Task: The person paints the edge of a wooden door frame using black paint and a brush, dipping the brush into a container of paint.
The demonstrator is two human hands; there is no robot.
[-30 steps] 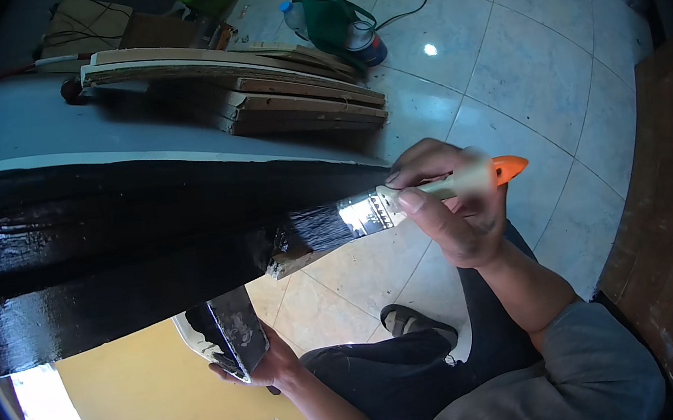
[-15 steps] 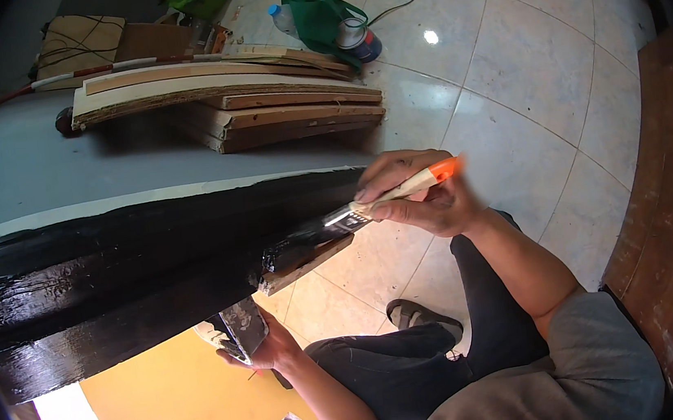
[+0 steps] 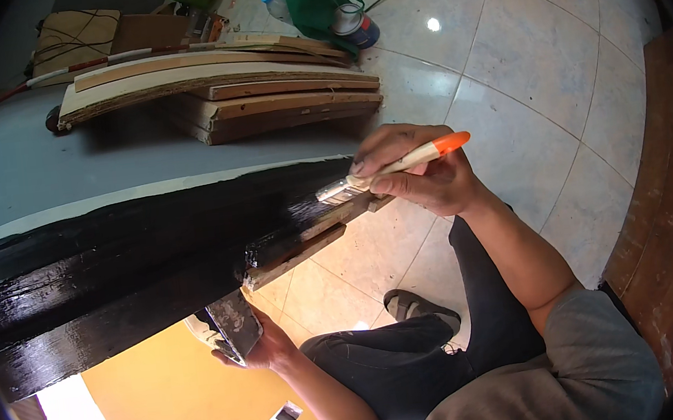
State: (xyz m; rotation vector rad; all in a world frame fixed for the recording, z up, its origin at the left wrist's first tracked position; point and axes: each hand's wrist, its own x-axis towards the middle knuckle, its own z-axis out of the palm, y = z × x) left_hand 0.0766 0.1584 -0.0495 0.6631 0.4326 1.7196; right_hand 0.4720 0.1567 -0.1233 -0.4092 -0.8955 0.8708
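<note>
In my right hand [image 3: 422,170] is a flat paintbrush [image 3: 405,160] with a pale handle and an orange end. Its bristles point left and rest against the right end of a long board [image 3: 114,274] coated in wet, glossy black. A bare wooden strip [image 3: 300,256] shows along the board's near lower edge. Below that edge my left hand [image 3: 268,342] is closed around a small paint-smeared, box-like container [image 3: 235,325], dark on one side and whitish on the other. What is inside the container cannot be made out.
Stacked wooden boards [image 3: 260,107] lie on a grey surface [image 3: 134,161] beyond the black board. Behind them stand a paint can [image 3: 357,29], a green bag [image 3: 315,7] and a plastic bottle [image 3: 276,5] on the tiled floor [image 3: 529,91]. A brown wooden panel [image 3: 664,200] is at the right.
My right hand and the brush have shifted slightly up, with the bristles moving up and a little left along the board. My left hand with the container has moved slightly left.
</note>
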